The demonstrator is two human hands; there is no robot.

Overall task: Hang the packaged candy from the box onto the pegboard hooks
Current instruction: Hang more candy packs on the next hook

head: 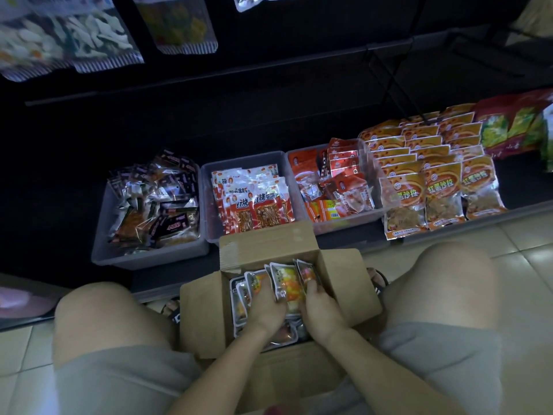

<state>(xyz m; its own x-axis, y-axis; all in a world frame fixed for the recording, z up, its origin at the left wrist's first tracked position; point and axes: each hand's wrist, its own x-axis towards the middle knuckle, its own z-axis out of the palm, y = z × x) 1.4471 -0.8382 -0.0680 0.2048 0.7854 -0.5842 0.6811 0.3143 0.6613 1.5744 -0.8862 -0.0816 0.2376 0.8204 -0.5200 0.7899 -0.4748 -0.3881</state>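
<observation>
An open cardboard box stands on the floor between my knees, full of clear candy packets with yellow and orange sweets inside. Both hands are down in the box. My left hand grips the left side of a bunch of upright packets, and my right hand grips their right side, thumb on a packet's front. Flat packets lie beneath, partly hidden by my hands. Candy bags hang on the dark pegboard at the top left.
Three grey bins of snack packets sit on the low shelf behind the box. Rows of orange packets stand to the right. My bare knees flank the box, on a pale tiled floor.
</observation>
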